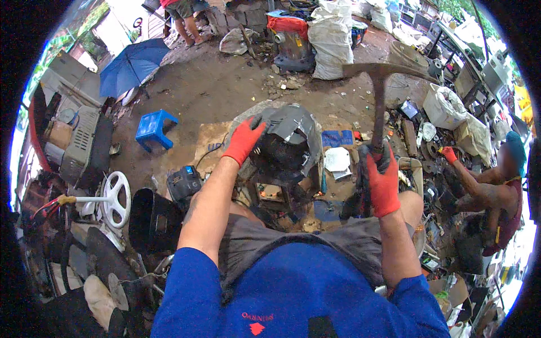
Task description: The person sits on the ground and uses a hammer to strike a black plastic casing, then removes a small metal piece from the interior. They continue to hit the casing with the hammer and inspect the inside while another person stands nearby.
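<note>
A black plastic casing, its top broken and scuffed grey, stands upright in front of my knees with its dark hollow side toward me. My left hand, in a red glove with dark fingers, grips the casing's upper left edge. In my right hand, gloved the same way, is a pickaxe. Its handle rises from my fist, and its long curved rusty head is held up beyond the casing to the right. The pickaxe and the casing are apart. What supports the casing is partly hidden.
A blue stool and blue umbrella are left; a white wheel and black bin lie nearer. A co-worker crouches at right among scrap. White sacks and a red-topped drum stand behind.
</note>
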Demonstrator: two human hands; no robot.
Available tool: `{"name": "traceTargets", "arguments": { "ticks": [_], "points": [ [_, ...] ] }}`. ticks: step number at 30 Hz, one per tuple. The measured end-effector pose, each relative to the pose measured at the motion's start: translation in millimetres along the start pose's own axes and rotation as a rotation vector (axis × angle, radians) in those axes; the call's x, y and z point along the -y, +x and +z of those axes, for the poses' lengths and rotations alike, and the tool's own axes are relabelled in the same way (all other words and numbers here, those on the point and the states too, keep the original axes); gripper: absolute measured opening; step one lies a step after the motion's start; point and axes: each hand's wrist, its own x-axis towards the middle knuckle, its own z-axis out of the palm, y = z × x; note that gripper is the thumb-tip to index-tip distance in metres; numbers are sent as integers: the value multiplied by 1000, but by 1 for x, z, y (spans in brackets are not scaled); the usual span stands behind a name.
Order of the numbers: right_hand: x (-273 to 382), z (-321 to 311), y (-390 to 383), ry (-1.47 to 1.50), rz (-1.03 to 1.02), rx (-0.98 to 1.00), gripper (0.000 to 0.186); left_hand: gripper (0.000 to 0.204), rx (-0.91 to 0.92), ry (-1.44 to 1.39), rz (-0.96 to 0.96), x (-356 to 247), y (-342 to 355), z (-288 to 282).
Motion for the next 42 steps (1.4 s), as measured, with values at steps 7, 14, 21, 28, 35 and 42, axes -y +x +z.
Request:
{"name": "traceTargets", "arguments": {
  "ticks": [7, 14, 21, 28, 35, 42],
  "points": [
    [-109, 22, -7, -457, 233, 255, 35, 61, 85, 13, 56, -9, 16, -18],
    [-101, -19, -28, 143, 444, 186, 31, 61, 84, -374, 141, 40, 9, -12],
    [-139, -33, -65, 449, 653, 337, 24, 70, -99, -251, -169, 106, -76, 50],
    [-151, -53, -88, 284, 747, 350, 31, 44, -135, -44, -203, 57, -47, 34],
    [-148, -52, -114, 87, 724, 182, 46, 36, -212, 369, 348, -62, 6, -33],
    [-152, -52, -100, 342, 604, 263, 34, 28, 151, 764, 592, -87, 23, -11]
  ]
}}
